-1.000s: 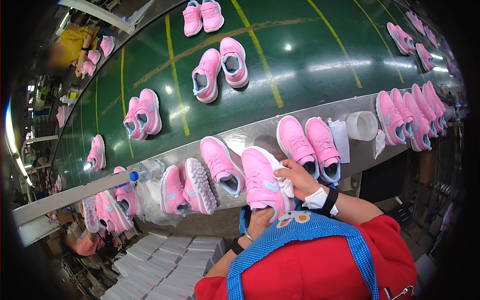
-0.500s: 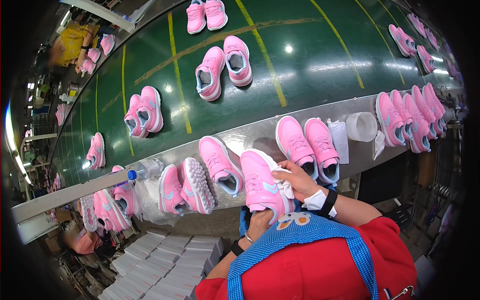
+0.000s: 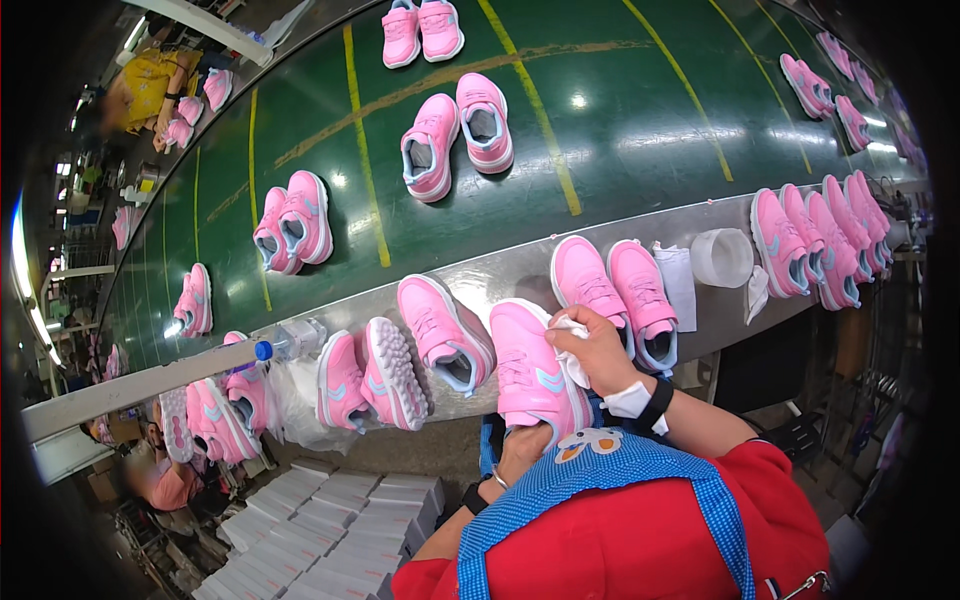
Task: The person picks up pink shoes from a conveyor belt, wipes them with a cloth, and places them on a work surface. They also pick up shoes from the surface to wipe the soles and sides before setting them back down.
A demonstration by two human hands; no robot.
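A pink sneaker [image 3: 522,345] with a white sole and pale blue marks is held toe-up in front of me. My left hand [image 3: 520,456] grips it at the heel end, with the fingers partly hidden inside the opening. A white cloth [image 3: 574,372] is pinched in my right hand [image 3: 603,352] and pressed against the right side of the shoe, along the sole edge near the toe. Just left of the held shoe, a matching sneaker [image 3: 436,322] lies on the metal ledge [image 3: 520,272]. To the right, a pair of pink sneakers [image 3: 642,295] stands on the same ledge.
Past the ledge runs a green conveyor belt [image 3: 620,120] carrying pairs of pink sneakers. A white tub [image 3: 722,257], a folded cloth [image 3: 676,285] and a row of sneakers [image 3: 815,235] sit rightward. Leftward are a bottle [image 3: 292,340] and a rail [image 3: 140,388]; stacked boxes [image 3: 330,530] lie below.
My right hand has slid the cloth slightly up the shoe's side toward the toe. The held shoe has shifted a little right. Nearby pairs on the belt have drifted slightly right.
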